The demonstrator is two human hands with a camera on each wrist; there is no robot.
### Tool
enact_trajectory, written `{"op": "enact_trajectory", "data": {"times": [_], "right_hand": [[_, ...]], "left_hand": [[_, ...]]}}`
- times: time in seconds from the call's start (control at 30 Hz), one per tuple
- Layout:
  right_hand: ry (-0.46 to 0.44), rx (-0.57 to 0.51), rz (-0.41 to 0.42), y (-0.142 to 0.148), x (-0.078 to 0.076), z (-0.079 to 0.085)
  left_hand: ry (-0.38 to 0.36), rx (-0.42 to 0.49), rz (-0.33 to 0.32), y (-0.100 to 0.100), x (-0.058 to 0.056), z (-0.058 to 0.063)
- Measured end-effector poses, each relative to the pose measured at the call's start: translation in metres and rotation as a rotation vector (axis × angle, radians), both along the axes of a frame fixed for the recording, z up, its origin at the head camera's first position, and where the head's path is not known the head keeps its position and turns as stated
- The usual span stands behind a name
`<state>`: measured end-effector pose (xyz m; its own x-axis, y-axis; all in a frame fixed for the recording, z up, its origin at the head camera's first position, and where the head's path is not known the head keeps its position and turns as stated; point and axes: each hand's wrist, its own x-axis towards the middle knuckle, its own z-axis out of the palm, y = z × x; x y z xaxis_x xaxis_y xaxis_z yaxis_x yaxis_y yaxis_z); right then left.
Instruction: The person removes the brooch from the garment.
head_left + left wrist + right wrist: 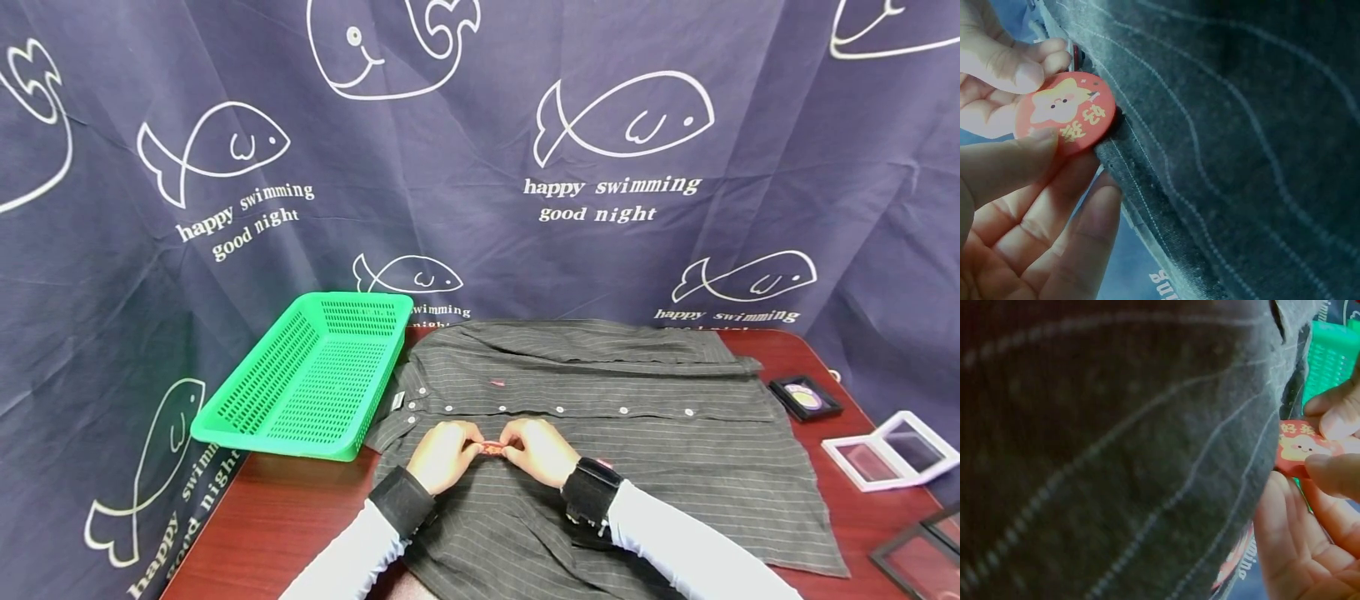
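Observation:
Both hands pinch a flat round red disc (492,448) between thumbs and fingers, the left hand (441,457) from its left side and the right hand (543,451) from its right. In the left wrist view, the disc (1088,103) bears a yellow smiling star and yellow characters. Part of its face is covered by the thumbs. Under the hands lies a dark striped shirt (637,467), spread out with its row of white buttons just beyond the fingers. The right wrist view has the disc (1297,442) beside the shirt's cloth.
A green plastic basket (356,450) stands at the back left, over the shirt's collar end. Along the right side of the red-brown table (300,517) are a small black case (806,398), an opened white case (885,450) and a dark-framed case (922,554). A printed curtain (480,167) hangs behind.

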<state>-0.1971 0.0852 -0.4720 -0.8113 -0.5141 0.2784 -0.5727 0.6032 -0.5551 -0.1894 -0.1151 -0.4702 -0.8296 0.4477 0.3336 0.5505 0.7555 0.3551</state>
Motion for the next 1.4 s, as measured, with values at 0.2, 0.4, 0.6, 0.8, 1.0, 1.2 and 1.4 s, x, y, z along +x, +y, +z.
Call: {"op": "enact_trajectory", "data": {"times": [0.2,0.4,0.6,0.8,1.0,1.2,1.4], "right_hand": [[-0.018,-0.013,0.008,0.0008,-0.0011,-0.0028],[-0.055,-0.06,0.018,0.0026,-0.0045,-0.0059],[-0.108,-0.107,0.031,0.0045,-0.0063,-0.0042],[-0.202,-0.13,0.022,0.0041,-0.0072,-0.0019],[-0.275,-0.163,0.017,0.0026,-0.0084,-0.0022],[-0.35,-0.206,0.023,0.0018,-0.0088,-0.0047],[-0.412,-0.244,0.037,0.0017,-0.0072,-0.0067]], "left_hand": [[-0.019,0.002,0.005,0.0012,0.0004,-0.0027],[-0.018,0.018,0.015,0.002,0.0004,-0.0049],[-0.005,0.024,0.031,0.0024,0.0,-0.0063],[-0.061,-0.013,0.02,-0.0006,0.0011,-0.0086],[-0.206,-0.078,-0.006,-0.0034,0.0021,-0.0063],[-0.335,-0.134,-0.041,-0.0051,0.0027,-0.0044],[-0.391,-0.19,-0.055,-0.0042,0.0019,-0.0052]]}}
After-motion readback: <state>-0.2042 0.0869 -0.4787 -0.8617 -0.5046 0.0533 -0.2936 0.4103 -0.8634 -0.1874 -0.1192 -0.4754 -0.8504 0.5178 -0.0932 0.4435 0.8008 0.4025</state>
